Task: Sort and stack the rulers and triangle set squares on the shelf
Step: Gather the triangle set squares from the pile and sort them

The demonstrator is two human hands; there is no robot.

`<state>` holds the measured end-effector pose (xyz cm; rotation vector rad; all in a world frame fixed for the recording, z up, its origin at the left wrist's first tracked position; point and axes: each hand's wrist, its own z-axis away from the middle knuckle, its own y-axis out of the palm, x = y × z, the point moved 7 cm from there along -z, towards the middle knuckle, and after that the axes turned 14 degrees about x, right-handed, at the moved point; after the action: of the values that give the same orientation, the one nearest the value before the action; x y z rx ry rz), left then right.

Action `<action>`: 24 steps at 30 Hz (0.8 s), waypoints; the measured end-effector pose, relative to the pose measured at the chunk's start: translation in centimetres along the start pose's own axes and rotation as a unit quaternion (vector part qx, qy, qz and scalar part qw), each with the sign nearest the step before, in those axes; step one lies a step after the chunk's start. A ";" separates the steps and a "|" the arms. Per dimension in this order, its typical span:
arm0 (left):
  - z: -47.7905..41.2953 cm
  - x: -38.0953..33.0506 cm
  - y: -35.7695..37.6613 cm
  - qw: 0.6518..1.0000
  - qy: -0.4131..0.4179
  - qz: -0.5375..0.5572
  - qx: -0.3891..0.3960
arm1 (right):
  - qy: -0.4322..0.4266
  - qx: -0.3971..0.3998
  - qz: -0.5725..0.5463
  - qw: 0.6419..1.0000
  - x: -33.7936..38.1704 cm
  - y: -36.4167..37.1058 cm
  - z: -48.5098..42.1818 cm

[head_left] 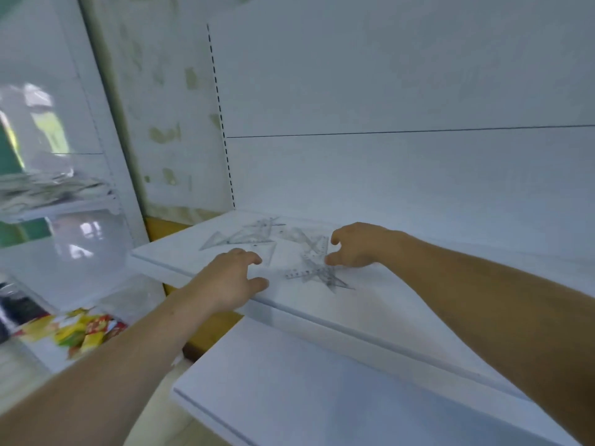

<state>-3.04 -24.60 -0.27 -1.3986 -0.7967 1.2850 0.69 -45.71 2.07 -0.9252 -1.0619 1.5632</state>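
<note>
Several clear plastic rulers and triangle set squares lie scattered on a white shelf (180, 255). One loose group of set squares (238, 238) is at the back left. A second heap of rulers and set squares (317, 268) lies in the middle. My left hand (227, 281) hovers over the shelf's front edge, fingers loosely curled, holding nothing. My right hand (360, 246) is just right of the middle heap, fingers spread and bent, its thumb near a ruler; I cannot tell whether it touches. The picture is blurred.
A lower white shelf (289, 397) juts out below the front edge. To the left stands another shelf unit with colourful packets (80, 333) low down and papers (48, 188) higher up. A white back panel rises behind the shelf.
</note>
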 end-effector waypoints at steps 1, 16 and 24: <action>-1.2 1.0 -0.3 1.000 -0.005 0.001 -0.004 | -0.004 -0.001 -0.006 1.000 0.3 -0.3 -1.8; -16.9 13.8 -3.7 0.986 -0.111 -0.095 0.074 | -0.013 0.019 -0.132 0.991 6.5 -4.2 -23.9; -21.5 13.5 -5.3 0.978 0.057 0.115 0.161 | -0.012 0.017 -0.244 0.970 9.4 -6.0 -25.0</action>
<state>21.39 -15.85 -1.23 -1.3109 -0.3349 1.4249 23.69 -31.11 -0.90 -0.5645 -1.1709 1.1779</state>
